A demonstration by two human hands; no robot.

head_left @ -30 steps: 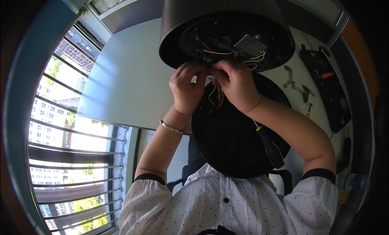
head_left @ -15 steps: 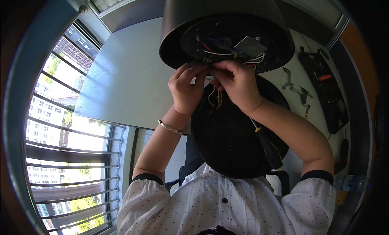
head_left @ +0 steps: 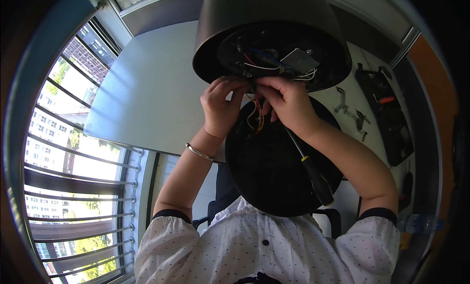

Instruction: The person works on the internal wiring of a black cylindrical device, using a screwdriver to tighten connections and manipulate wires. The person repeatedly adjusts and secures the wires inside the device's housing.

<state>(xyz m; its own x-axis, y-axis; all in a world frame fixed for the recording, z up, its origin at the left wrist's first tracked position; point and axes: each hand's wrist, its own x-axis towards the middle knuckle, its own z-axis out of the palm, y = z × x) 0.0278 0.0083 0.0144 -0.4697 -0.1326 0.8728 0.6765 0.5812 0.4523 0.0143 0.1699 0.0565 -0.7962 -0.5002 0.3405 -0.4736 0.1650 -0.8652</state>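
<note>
Worktop (head_left: 147, 88): pale, rounded along its left edge, the near edge crossing in front of the person.

Housing (head_left: 274, 7): big, dark, drum-shaped, covering the middle of the worktop's far edge. Open end faces the person; red, white and blue leads inside.

Disc (head_left: 264, 176): black, round, overlapping the worktop's near edge and reaching over the lap. Lies just below the housing's rim; what bears it, cannot tell.

Tool case (head_left: 391, 132): black, open, along the worktop's right edge, a red item inside.

Left hand (head_left: 218, 105) and right hand (head_left: 289, 102): both up at the housing's lower rim, thumbs and forefingers drawn together, fingertips almost meeting. Each is closed on the dark upper end of the wire bundle (head_left: 258, 118); exact piece pinched too dark to make out. Bundle itself, orange, yellow and pale, hangs from the fingers over the disc's far part.

Screwdriver (head_left: 318, 181): black handle, yellow collar; rests on the disc's right half, handle toward the person, shaft slanting up toward the right hand.

Metal plate (head_left: 299, 62): grey, inside the housing's mouth, right of centre.

Metal pieces (head_left: 361, 120): small, loose on the worktop between housing and tool case.

Bracelet (head_left: 199, 152): silvery, on the left forearm.
</note>
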